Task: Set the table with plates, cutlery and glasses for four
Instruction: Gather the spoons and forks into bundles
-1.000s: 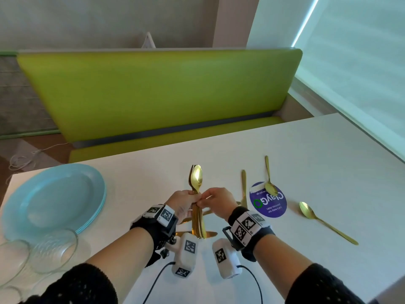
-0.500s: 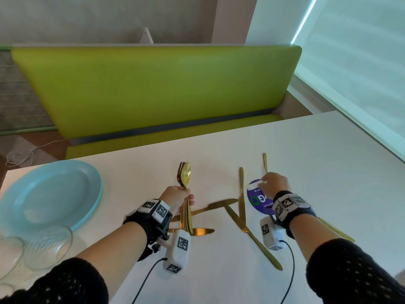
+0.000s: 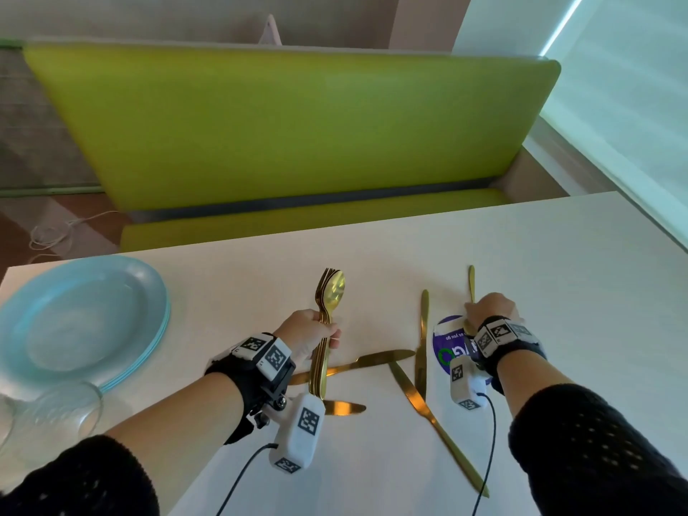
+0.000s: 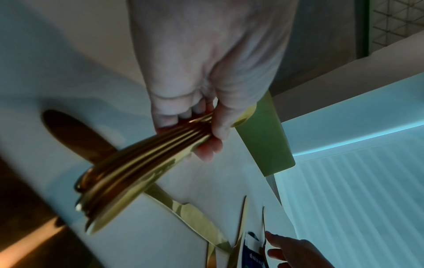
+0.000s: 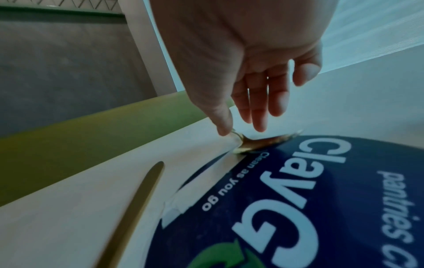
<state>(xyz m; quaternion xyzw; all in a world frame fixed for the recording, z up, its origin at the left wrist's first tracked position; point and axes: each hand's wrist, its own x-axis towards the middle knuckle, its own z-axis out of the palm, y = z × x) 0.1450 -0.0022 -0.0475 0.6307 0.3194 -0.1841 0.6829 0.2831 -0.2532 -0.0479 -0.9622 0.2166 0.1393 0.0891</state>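
My left hand [image 3: 323, 331] grips a bundle of gold forks and a spoon [image 3: 327, 303] upright above the white table [image 3: 558, 292]; the left wrist view shows the fingers [image 4: 201, 130] curled round the handles [image 4: 137, 163]. My right hand [image 3: 487, 314] reaches down onto a gold spoon [image 3: 471, 284] that lies partly on a purple round sticker [image 3: 446, 348]. In the right wrist view the thumb [image 5: 221, 127] touches the spoon's neck [image 5: 259, 143] while the other fingers [image 5: 259, 112] stay straight above it. Several gold knives [image 3: 372, 361] lie crossed between my hands.
A stack of light blue plates [image 3: 82, 322] sits at the table's left end, with clear glasses [image 3: 48, 411] in front of it. A green bench [image 3: 279, 135] runs along the far side. A window blind [image 3: 633, 106] borders the right edge.
My right hand has let go of the cutlery bundle and moved right onto the spoon at the sticker. My left hand has kept the bundle and shifted slightly left.
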